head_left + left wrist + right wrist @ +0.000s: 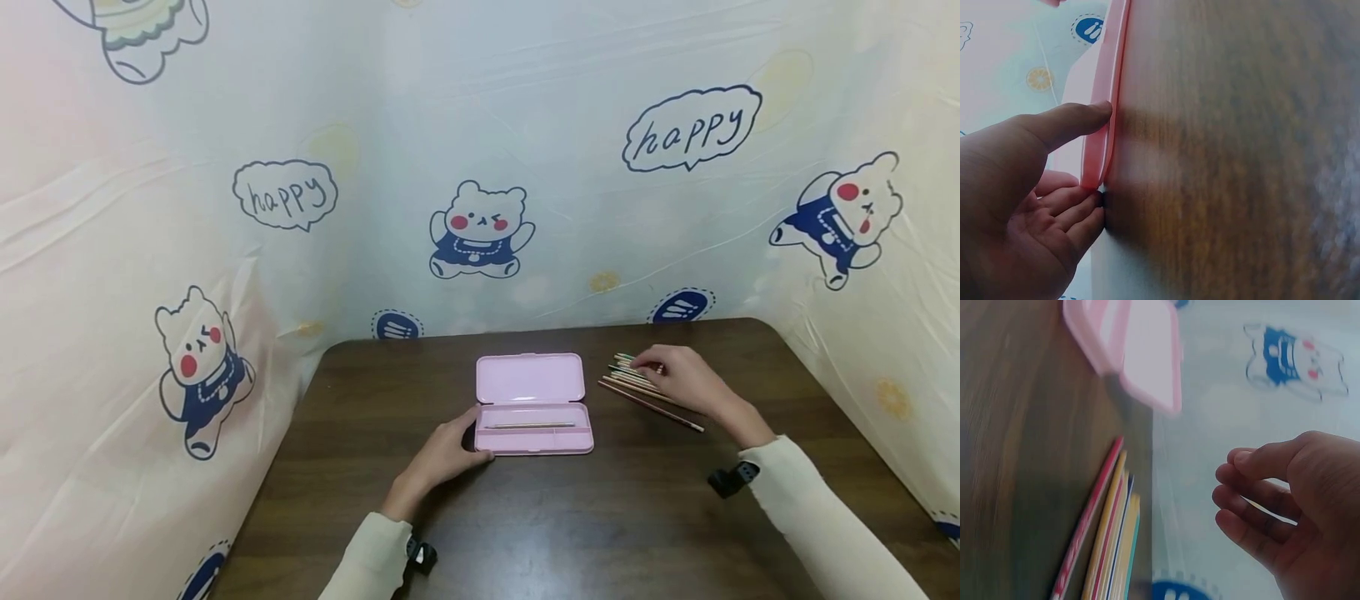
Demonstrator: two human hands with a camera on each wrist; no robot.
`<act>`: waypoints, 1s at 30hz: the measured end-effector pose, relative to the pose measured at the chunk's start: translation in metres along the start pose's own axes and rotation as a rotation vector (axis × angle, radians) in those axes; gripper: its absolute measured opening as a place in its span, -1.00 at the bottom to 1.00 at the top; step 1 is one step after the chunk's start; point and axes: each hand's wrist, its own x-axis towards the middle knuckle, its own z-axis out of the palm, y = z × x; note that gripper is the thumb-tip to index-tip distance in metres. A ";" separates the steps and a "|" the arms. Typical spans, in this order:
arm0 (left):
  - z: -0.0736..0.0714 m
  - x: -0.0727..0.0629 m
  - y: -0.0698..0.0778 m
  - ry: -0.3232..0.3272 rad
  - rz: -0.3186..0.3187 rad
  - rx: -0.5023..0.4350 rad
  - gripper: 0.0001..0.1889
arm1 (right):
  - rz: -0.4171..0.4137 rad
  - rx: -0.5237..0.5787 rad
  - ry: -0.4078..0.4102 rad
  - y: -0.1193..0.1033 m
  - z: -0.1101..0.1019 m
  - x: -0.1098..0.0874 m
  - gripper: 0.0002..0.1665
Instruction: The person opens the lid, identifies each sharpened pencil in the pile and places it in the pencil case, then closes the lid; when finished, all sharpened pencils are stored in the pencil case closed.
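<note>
A pink pencil case [529, 379] lies opened flat on the table, its lid toward the back. One thin, pale pencil [529, 425] rests inside the lower half. My left hand [442, 450] grips the case's left end, with the thumb against the front wall and the fingers at the side. To the right of the case, several coloured pencils [1113, 537] lie close together on the table. A reddish pencil [1088, 515] lies at their near edge. My right hand [690, 379] hovers over the pencils, fingers loosely bent, with nothing seen between them in the right wrist view.
The brown wooden table [360, 400] has rounded far corners. A pale printed cloth [375, 250] with bears and "happy" bubbles hangs behind it and along both sides. A small black camera [733, 479] sits on the right wrist, another [422, 556] on the left.
</note>
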 end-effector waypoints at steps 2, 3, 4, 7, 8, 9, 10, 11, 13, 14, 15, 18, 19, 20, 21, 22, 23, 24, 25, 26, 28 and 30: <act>0.000 0.000 0.000 -0.002 0.000 0.004 -0.05 | 0.018 -0.013 0.004 0.010 -0.006 -0.006 -0.79; 0.001 0.000 -0.001 -0.002 0.001 0.003 -0.05 | 0.025 -0.022 0.005 0.015 -0.008 -0.009 -0.79; 0.001 0.000 -0.001 -0.001 0.002 0.002 -0.05 | 0.036 -0.028 0.004 0.019 -0.010 -0.012 -0.79; 0.001 0.000 -0.001 -0.004 0.000 0.000 -0.05 | 0.078 -0.040 -0.012 0.033 -0.011 -0.021 -0.80; 0.001 0.000 -0.001 -0.003 0.001 0.002 -0.05 | 0.092 -0.039 -0.022 0.038 -0.011 -0.023 -0.80; 0.001 0.000 -0.001 0.000 0.004 0.002 -0.05 | 0.104 -0.039 -0.033 0.042 -0.011 -0.025 -0.81; 0.001 0.000 -0.001 0.001 0.004 0.001 -0.05 | 0.113 -0.042 -0.042 0.047 -0.010 -0.028 -0.81; 0.000 -0.001 0.000 0.003 0.004 -0.001 -0.05 | 0.121 -0.044 -0.049 0.052 -0.009 -0.030 -0.82; 0.000 -0.001 0.000 0.005 0.006 -0.004 -0.05 | 0.134 -0.050 -0.065 0.061 -0.006 -0.034 -0.83; 0.000 -0.001 0.001 0.005 0.008 -0.005 -0.05 | 0.142 -0.052 -0.072 0.066 -0.005 -0.036 -0.83; 0.000 -0.001 0.001 0.005 0.008 -0.011 -0.05 | 0.149 -0.056 -0.077 0.070 -0.003 -0.039 -0.84; -0.001 -0.001 0.001 0.002 0.010 -0.008 -0.05 | 0.163 -0.056 -0.091 0.081 0.002 -0.044 -0.86; 0.000 -0.001 0.001 0.000 0.008 -0.007 -0.05 | 0.164 -0.058 -0.097 0.084 0.004 -0.046 -0.87; 0.000 -0.001 0.000 0.000 0.009 -0.007 -0.05 | 0.164 -0.056 -0.102 0.087 0.006 -0.047 -0.87; 0.000 -0.001 0.000 0.001 0.009 -0.008 -0.05 | 0.162 -0.056 -0.107 0.089 0.007 -0.049 -0.86; 0.001 -0.002 0.000 0.000 0.007 -0.007 -0.05 | 0.161 -0.058 -0.109 0.091 0.009 -0.051 -0.86; 0.000 -0.002 0.000 0.001 0.006 -0.008 -0.05 | 0.158 -0.061 -0.110 0.093 0.010 -0.052 -0.85; 0.000 -0.001 0.000 0.000 0.002 -0.008 -0.05 | 0.155 -0.066 -0.109 0.094 0.011 -0.053 -0.84; 0.000 -0.002 0.000 0.000 0.000 -0.008 -0.05 | 0.150 -0.072 -0.106 0.095 0.012 -0.053 -0.83; 0.000 -0.001 0.000 -0.001 0.000 -0.009 -0.04 | 0.147 -0.076 -0.100 0.096 0.013 -0.054 -0.82; -0.001 -0.001 0.001 -0.002 -0.002 -0.010 -0.04 | 0.139 -0.088 -0.087 0.097 0.015 -0.054 -0.81; -0.001 -0.001 0.001 -0.004 -0.002 -0.007 -0.03 | 0.132 -0.097 -0.080 0.097 0.016 -0.054 -0.80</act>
